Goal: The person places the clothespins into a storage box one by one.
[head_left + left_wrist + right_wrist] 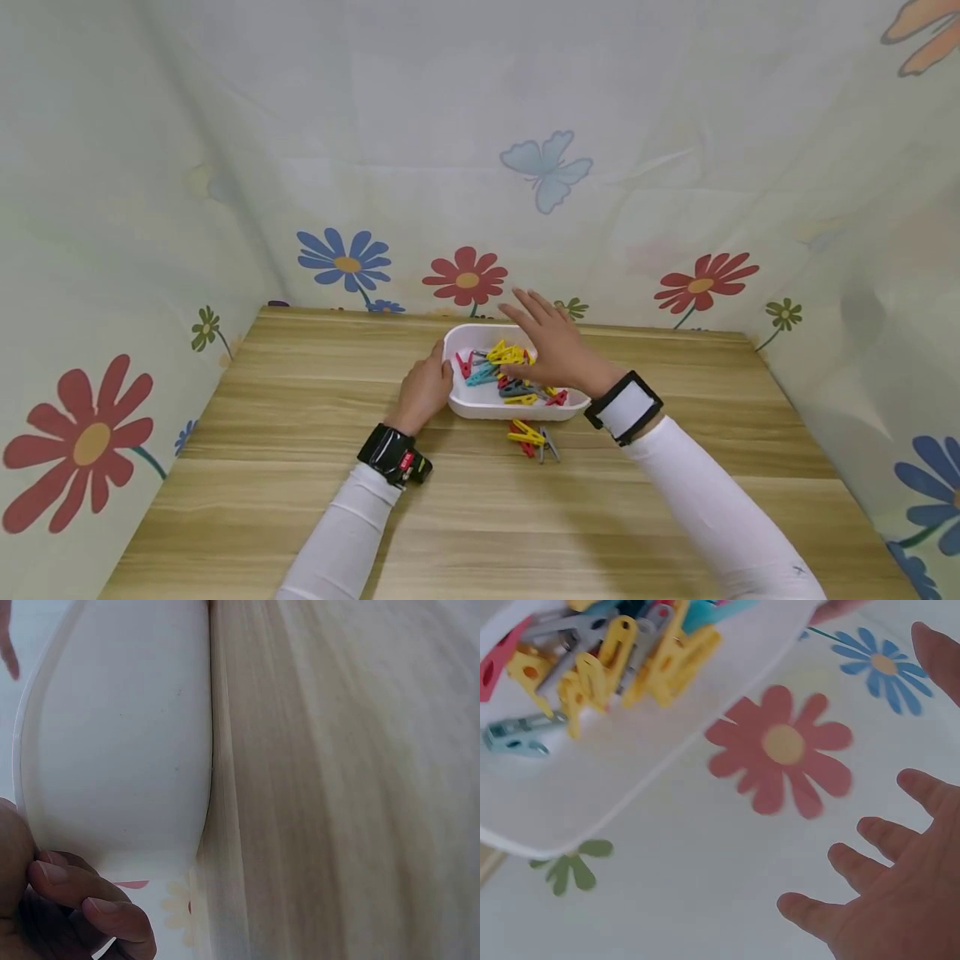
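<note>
A white plastic tray [483, 412] stands on the table with a jumble of yellow, red, teal and grey clothespins [508, 355] inside. At its left end my left hand [422, 388] grips the wall. In the left wrist view, fingers [112, 915] curl against the outside of the tray [120, 742], near the rim. Over the right part of the tray hovers my right hand [561, 354], fingers spread and straight, holding nothing. It hides some of the clothespins. The right wrist view shows these fingers [870, 870] apart from the tray [649, 761].
In front of the tray, a yellow clothespin [527, 432], a red one [517, 440] and a grey one [550, 445] lie close together on the wooden table [480, 517]. A flower-printed cloth [420, 167] hangs behind the table and along both sides.
</note>
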`<state>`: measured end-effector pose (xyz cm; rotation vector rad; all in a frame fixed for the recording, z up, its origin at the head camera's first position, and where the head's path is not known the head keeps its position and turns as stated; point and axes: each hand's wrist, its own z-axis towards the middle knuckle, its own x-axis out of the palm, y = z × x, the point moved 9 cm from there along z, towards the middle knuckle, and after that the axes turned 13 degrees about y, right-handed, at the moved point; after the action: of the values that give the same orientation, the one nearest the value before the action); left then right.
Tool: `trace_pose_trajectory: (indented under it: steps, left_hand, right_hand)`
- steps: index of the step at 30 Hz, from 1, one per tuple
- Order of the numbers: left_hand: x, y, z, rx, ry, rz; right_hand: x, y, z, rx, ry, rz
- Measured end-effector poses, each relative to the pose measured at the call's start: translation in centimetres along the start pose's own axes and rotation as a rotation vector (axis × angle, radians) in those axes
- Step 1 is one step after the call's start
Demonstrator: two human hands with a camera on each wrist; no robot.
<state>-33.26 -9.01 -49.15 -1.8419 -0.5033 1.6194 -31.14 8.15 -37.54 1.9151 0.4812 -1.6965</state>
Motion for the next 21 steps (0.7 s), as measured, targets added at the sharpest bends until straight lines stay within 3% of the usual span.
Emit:
trace_pose_trajectory:
  steps: [5, 9, 14, 21]
  left_hand:
    - [0.0, 0.1, 0.0, -0.006, 0.001, 0.003]
    - [0.0, 0.2, 0.0, -0.016, 0.004, 0.001]
    - [-0.1, 0.1, 0.0, -0.013, -0.004, 0.013]
    - [-0.1, 0.2, 0.2, -0.010, -0.010, 0.016]
  right_hand:
    - [-2.2, 1.0, -3.0, -0.034, -0.068, 0.003]
    - [-2.5, 1.7, -5.3, -0.055, -0.107, -0.049]
    - [-1.1, 2.6, -7.5, -0.074, -0.106, -0.094]
    - [2.0, 3.8, -9.7, -0.111, -0.029, 0.002]
